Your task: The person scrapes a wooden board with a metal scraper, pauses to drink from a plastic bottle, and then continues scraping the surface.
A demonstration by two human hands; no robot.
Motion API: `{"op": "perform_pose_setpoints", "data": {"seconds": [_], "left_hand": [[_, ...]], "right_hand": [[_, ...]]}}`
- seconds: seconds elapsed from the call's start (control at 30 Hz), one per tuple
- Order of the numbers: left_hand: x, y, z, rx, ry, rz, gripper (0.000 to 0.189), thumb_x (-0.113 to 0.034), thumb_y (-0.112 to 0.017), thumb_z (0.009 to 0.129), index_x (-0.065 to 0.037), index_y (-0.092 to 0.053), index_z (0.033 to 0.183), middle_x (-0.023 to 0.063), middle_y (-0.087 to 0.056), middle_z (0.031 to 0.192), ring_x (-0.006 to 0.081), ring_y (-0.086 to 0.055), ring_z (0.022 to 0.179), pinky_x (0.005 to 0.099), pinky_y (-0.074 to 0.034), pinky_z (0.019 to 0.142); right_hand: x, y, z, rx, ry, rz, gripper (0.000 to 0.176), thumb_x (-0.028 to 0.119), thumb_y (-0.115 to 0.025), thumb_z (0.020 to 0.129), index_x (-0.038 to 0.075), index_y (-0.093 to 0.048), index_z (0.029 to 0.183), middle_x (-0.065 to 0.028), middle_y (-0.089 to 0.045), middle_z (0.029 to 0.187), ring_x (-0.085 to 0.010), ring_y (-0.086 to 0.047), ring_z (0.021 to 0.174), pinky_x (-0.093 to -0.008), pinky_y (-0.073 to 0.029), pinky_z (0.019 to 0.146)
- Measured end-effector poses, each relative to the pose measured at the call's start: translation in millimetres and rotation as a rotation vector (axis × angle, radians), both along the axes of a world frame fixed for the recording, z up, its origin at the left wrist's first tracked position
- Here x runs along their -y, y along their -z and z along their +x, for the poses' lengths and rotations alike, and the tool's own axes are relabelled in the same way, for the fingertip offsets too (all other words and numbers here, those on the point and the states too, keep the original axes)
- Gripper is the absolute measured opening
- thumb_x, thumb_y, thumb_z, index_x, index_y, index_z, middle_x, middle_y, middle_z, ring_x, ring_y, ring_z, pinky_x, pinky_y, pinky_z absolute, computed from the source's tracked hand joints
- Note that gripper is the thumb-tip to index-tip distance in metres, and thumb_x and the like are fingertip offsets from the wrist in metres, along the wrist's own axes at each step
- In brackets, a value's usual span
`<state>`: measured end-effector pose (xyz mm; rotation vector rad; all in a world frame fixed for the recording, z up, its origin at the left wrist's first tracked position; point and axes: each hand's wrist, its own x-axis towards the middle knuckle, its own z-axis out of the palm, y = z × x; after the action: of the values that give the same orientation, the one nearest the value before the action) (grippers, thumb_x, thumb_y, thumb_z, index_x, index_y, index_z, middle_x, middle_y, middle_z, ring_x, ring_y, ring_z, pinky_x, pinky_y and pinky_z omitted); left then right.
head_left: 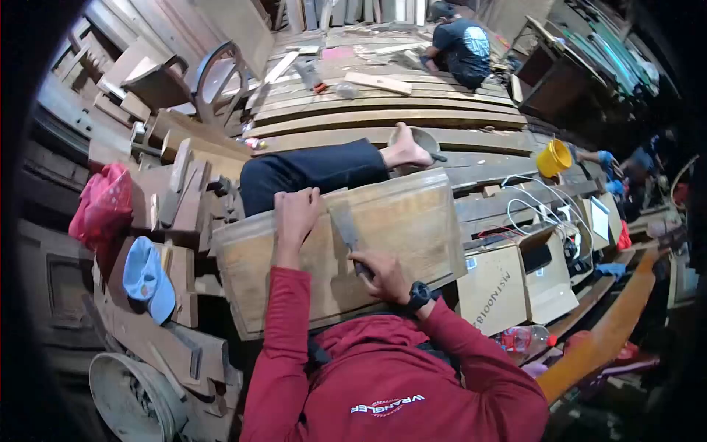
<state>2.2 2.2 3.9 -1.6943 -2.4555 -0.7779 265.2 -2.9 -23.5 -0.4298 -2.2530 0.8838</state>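
A wide wooden panel [401, 236] with a moulded border lies tilted across my lap. My left hand [297, 217] is curled over its far edge, gripping it left of the middle. In my right hand [383, 272] is a scraper with a broad flat metal blade [345, 225]. The fingers wrap around its dark handle, and the blade points away from me over the panel's upper middle. My bare foot [406, 147] and dark trouser leg [317, 171] stretch out beyond the panel's far edge.
On the left are a blue cap [147, 276], a red cloth [103, 202] and a bucket [125, 398]. A cardboard box [493, 287], white cables [530, 199] and a yellow bucket [554, 158] stand right. Another person [464, 51] crouches on the slatted floor ahead.
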Motion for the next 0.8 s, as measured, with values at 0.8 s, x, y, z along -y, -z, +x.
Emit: {"op": "perform_pose_setpoints", "data": {"seconds": [0.8], "left_hand": [[-0.5, -1.1, 0.7, 0.008, -0.061, -0.107, 0.042, -0.035, -0.054, 0.103, -0.005, -0.075, 0.082, 0.0194, -0.072, 0.079, 0.0393, -0.068, 0.079, 0.0467, -0.045, 0.089]], "right_hand": [[-0.8, -19.4, -7.2, -0.024, 0.016, -0.015, 0.043, -0.001, -0.065, 0.077, 0.007, -0.072, 0.118, -0.0173, -0.071, 0.089, -0.0337, -0.068, 0.071, -0.0398, -0.055, 0.067]]}}
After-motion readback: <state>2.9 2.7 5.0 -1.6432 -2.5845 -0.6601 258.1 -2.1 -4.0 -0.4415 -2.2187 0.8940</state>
